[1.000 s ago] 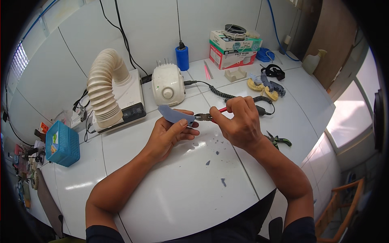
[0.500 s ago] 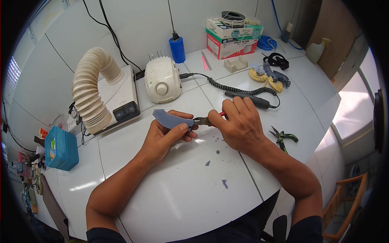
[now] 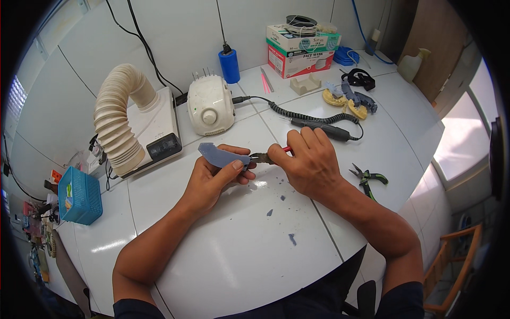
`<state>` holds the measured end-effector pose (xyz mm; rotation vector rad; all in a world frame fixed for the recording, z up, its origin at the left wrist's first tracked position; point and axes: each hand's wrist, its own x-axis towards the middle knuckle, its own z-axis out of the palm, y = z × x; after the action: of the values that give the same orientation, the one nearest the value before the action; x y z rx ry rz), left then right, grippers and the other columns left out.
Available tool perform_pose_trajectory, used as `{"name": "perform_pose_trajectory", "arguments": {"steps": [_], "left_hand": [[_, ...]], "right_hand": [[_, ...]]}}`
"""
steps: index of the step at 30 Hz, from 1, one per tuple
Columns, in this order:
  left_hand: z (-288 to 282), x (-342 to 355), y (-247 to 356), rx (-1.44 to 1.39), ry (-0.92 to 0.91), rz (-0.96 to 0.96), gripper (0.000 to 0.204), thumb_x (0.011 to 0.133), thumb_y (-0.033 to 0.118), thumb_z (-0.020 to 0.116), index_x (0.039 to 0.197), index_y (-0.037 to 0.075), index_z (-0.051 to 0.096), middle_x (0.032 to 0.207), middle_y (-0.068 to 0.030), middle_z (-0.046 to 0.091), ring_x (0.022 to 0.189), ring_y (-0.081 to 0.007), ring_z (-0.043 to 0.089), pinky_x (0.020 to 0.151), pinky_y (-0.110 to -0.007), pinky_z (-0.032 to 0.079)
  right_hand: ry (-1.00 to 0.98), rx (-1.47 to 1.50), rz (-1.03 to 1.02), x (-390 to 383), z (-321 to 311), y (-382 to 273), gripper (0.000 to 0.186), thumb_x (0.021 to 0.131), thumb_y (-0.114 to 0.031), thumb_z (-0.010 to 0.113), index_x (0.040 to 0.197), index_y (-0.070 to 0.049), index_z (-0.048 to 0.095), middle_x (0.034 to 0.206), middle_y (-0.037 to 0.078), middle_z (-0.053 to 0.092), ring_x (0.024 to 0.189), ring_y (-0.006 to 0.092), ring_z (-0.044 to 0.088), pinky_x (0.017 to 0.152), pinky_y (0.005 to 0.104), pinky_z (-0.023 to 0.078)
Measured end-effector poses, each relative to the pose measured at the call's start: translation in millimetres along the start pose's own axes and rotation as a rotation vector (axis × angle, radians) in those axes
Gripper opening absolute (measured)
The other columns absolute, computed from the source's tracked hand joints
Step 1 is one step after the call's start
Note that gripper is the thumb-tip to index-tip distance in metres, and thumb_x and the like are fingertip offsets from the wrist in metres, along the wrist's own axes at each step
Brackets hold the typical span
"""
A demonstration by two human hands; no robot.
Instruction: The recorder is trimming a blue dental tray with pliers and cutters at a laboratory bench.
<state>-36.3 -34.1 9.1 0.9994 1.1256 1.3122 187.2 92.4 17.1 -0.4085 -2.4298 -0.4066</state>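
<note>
A curved blue-grey plate (image 3: 219,156), apparently of plastic, is held in my left hand (image 3: 206,186), thumb on its near face and fingers behind. My right hand (image 3: 309,164) is wrapped round red-handled pliers (image 3: 262,158), whose jaws meet the right end of the plate. Whether they bite into it is too small to tell. Several blue-grey broken bits (image 3: 292,240) lie on the white table below my right hand. Off to the right rests a second pair of pliers (image 3: 367,179) with black and green handles.
Behind my hands stand a white control box (image 3: 211,109) and a hose unit (image 3: 119,111). A corded black handpiece (image 3: 326,129) lies beyond my right hand, near yellow dental models (image 3: 357,109). Mask boxes (image 3: 297,61) stand at the back, a blue basket (image 3: 79,195) at left.
The whole view has shifted slightly, moving the scene a little to the left. Both hands keep the same hold, with the pliers still at the plate's right end.
</note>
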Motion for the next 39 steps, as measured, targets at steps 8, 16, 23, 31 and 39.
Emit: {"name": "perform_pose_trajectory", "arguments": {"steps": [8, 16, 23, 31, 39], "left_hand": [[-2, -7, -5, 0.030, -0.020, 0.143, 0.053, 0.107, 0.021, 0.071, 0.152, -0.001, 0.055, 0.123, -0.0098, 0.072, 0.103, -0.0165, 0.072, 0.085, -0.031, 0.058], [-7, -7, -8, -0.225, -0.020, 0.148, 0.053, 0.105, 0.014, 0.070, 0.153, -0.001, 0.053, 0.132, -0.0118, 0.069, 0.103, -0.0139, 0.066, 0.091, -0.029, 0.052], [-2, -1, -2, -0.096, 0.030, 0.156, 0.064, 0.099, 0.016, 0.078, 0.155, -0.001, 0.052, 0.151, -0.0186, 0.059, 0.113, -0.0166, 0.067, 0.100, -0.030, 0.053], [-7, 2, -7, -0.246, -0.228, 0.312, 0.070, 0.108, 0.045, 0.059, 0.160, -0.002, 0.046, 0.159, -0.0184, 0.050, 0.130, -0.0274, 0.065, 0.112, -0.039, 0.052], [0, -1, -2, 0.027, -0.089, 0.196, 0.041, 0.106, 0.005, 0.064, 0.147, 0.000, 0.058, 0.151, -0.0126, 0.056, 0.128, -0.0240, 0.066, 0.112, -0.039, 0.054]], "right_hand": [[0.162, -0.165, 0.009, -5, 7, 0, 0.038, 0.087, -0.019, 0.076, 0.121, -0.027, 0.059, 0.115, 0.002, 0.053, 0.118, 0.0239, 0.052, 0.104, 0.0502, 0.033], [0.135, -0.181, 0.034, -6, -3, 2, 0.039, 0.088, -0.015, 0.077, 0.122, -0.025, 0.061, 0.113, 0.005, 0.053, 0.113, 0.0248, 0.053, 0.101, 0.0487, 0.032], [0.096, 0.092, 0.253, -3, -19, 17, 0.038, 0.083, -0.007, 0.082, 0.118, -0.012, 0.067, 0.108, 0.009, 0.055, 0.105, 0.0264, 0.053, 0.092, 0.0440, 0.033], [-0.088, 0.244, 0.243, -6, -27, 14, 0.035, 0.083, -0.009, 0.083, 0.115, -0.009, 0.069, 0.103, 0.009, 0.058, 0.101, 0.0263, 0.054, 0.089, 0.0428, 0.035], [-0.179, 0.359, 0.207, -4, -37, 5, 0.033, 0.085, -0.011, 0.083, 0.115, -0.009, 0.071, 0.100, 0.008, 0.059, 0.096, 0.0251, 0.055, 0.082, 0.0397, 0.038]]}}
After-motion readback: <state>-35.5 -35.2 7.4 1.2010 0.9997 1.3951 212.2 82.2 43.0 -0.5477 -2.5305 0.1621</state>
